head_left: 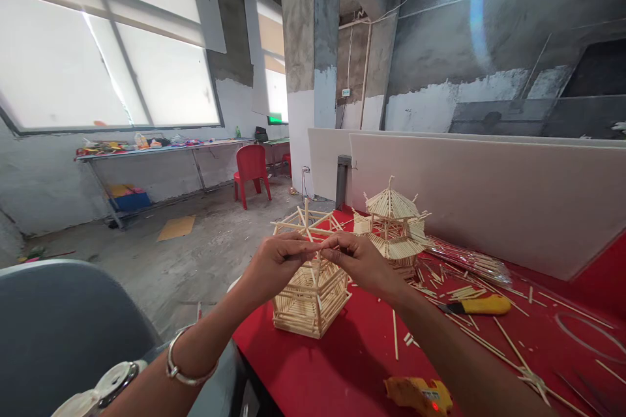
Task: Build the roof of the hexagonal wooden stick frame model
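Note:
My left hand (278,259) and my right hand (359,262) meet fingertip to fingertip above a hexagonal stick-built base (310,296) on the red table (342,365). Both hands pinch a thin wooden stick (315,249) at the top of an open stick frame (306,225) that rises from the base. Just behind my right hand stands a finished small stick pagoda (394,225) with a tiered roof.
Loose sticks (469,326) lie scattered on the table, with a wrapped bundle of sticks (469,260), a yellow-handled cutter (482,305) and a yellow glue gun (420,396). A white board (489,195) backs the table. A red chair (252,169) and a long bench (161,146) stand across the floor.

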A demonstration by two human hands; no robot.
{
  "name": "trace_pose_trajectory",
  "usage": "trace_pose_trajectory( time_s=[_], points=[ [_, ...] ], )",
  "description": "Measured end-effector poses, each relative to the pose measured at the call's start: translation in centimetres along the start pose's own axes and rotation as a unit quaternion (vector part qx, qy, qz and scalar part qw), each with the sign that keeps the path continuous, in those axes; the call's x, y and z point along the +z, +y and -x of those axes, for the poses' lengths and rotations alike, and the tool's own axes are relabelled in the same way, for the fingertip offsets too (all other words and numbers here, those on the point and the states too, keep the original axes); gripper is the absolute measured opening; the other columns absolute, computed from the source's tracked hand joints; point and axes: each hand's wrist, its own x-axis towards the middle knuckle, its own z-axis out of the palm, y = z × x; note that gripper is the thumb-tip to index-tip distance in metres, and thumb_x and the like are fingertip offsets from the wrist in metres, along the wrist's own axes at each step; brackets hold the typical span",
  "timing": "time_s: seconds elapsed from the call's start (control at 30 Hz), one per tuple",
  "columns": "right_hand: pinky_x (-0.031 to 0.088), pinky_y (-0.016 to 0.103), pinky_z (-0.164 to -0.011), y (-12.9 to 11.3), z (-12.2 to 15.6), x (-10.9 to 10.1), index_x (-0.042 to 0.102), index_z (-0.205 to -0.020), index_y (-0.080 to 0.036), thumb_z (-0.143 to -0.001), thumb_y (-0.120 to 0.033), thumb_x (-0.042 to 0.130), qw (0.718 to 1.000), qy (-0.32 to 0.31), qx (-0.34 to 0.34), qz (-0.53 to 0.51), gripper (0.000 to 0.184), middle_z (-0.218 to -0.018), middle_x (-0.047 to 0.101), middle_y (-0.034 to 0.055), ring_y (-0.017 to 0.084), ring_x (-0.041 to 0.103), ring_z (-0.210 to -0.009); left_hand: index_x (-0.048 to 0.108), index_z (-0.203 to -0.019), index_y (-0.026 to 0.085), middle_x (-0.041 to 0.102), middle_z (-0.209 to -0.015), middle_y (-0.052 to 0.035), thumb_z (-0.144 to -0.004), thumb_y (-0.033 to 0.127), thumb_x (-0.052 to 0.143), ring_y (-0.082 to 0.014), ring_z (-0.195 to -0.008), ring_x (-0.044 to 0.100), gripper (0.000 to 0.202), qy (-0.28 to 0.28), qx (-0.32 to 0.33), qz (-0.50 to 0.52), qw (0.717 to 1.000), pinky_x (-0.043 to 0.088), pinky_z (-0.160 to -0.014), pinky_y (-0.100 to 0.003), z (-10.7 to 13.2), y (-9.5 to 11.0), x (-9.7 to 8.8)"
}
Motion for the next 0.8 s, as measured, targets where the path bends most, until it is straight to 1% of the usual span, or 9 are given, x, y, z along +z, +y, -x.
trace_pose_trajectory(
  time_s=[0.2,0.5,0.63,0.8],
  points=[
    [0.041,0.027,-0.069,-0.02,0.04,-0.02,0.071,-0.088,-0.022,-0.09,-0.038,0.061,1.0,0.0,0.003,0.0,0.019,-0.081,0.066,0.0,0.015,0.056,-0.076,0.08,-0.102,0.025,0.068,-0.073,-0.0043,-0.085,0.017,0.062,-0.0134,-0.067,0.059,0.026,0.002,0.001,0.001,1.0,0.046,-0.061,-0.023,-0.05,0.11,0.03],
    [0.039,0.027,-0.069,-0.07,0.05,-0.01,0.071,-0.087,-0.021,-0.09,-0.035,0.061,1.0,0.003,-0.002,0.001,0.017,-0.081,0.064,-0.0006,0.014,0.054,-0.076,0.08,-0.101,0.025,0.068,-0.073,-0.0042,-0.084,0.014,0.062,-0.0132,-0.067,0.06,0.028,0.003,-0.007,-0.001,1.0,0.046,-0.061,-0.023,0.01,0.14,-0.04],
    [0.04,0.027,-0.068,-0.08,0.05,-0.01,0.071,-0.087,-0.021,-0.09,-0.036,0.061,1.0,0.004,-0.004,-0.001,0.018,-0.08,0.064,-0.0006,0.014,0.055,-0.075,0.08,-0.101,0.025,0.067,-0.071,-0.0038,-0.083,0.014,0.062,-0.0128,-0.066,0.059,0.028,0.006,-0.007,-0.005,1.0,0.045,-0.06,-0.023,0.01,0.04,0.0],
    [0.039,0.026,-0.066,-0.25,0.05,-0.02,0.071,-0.087,-0.022,-0.09,-0.038,0.061,1.0,0.004,0.002,-0.008,0.019,-0.078,0.065,-0.0007,0.014,0.055,-0.074,0.08,-0.101,0.025,0.068,-0.073,-0.0042,-0.084,0.015,0.062,-0.0133,-0.067,0.06,0.027,-0.001,-0.01,-0.011,1.0,0.046,-0.062,-0.023,-0.02,0.17,-0.05]
  ],
)
